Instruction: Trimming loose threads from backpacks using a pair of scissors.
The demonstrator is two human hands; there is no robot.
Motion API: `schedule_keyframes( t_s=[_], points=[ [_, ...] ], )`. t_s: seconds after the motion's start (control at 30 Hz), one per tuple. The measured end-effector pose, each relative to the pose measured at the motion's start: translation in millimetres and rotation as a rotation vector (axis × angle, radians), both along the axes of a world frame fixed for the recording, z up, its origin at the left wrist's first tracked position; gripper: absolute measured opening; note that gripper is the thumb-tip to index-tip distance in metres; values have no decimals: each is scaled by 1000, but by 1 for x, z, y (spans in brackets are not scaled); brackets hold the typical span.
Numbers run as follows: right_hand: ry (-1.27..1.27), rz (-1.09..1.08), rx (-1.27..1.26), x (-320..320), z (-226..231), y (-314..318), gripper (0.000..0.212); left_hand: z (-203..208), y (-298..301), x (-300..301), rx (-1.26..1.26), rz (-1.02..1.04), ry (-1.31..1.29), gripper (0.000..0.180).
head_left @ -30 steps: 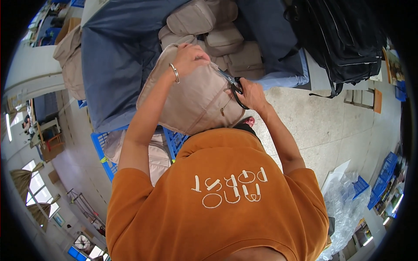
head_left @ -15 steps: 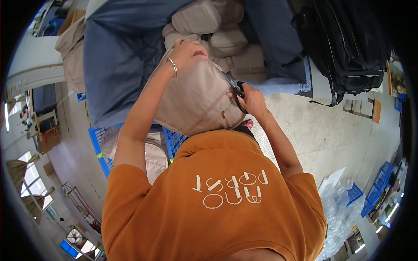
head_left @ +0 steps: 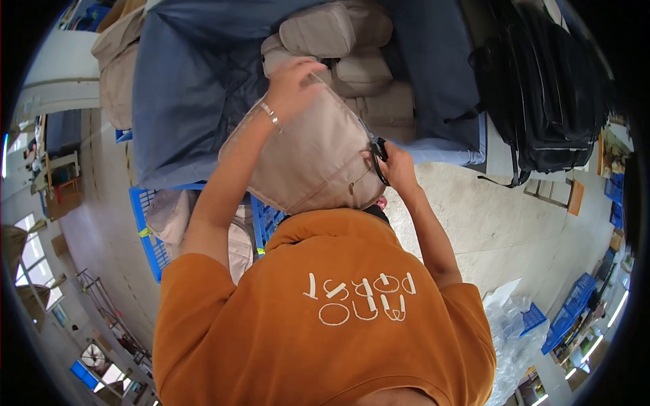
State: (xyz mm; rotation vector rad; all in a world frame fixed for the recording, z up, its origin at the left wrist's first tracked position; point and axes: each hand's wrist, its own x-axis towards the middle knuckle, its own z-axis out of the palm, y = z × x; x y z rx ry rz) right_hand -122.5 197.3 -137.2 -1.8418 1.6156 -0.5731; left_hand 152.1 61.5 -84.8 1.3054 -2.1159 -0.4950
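Observation:
A beige fabric bag panel [head_left: 305, 155] with seams and a small zip pull [head_left: 351, 188] stands tilted against my front. My left hand [head_left: 292, 91], with a bracelet at its wrist, grips the top edge of the bag; its fingers are slightly blurred. At the bag's right edge my right hand [head_left: 399, 166] is closed round black-handled scissors [head_left: 377, 154]. The scissor blades point up along the edge seam. I cannot tell whether they touch a thread.
Beyond the bag, a blue fabric-lined bin [head_left: 193, 101] holds several beige bags [head_left: 317, 30]. A black backpack [head_left: 542, 101] stands to the right. Blue crates [head_left: 150, 233] with beige bags lie at the lower left; clear plastic wrap [head_left: 518, 345] sits at the lower right.
My left hand has shifted slightly right and its fingers have moved along the top edge. The scissors and right hand have moved a little right and down, still at the edge.

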Motion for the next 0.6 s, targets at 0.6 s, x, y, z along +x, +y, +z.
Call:
schedule_keyframes(
  t_s=[0.6],
  points=[
    [-31,-94,201,-6,-33,11,35,-96,283,38,979,828,943,55]
  ],
)
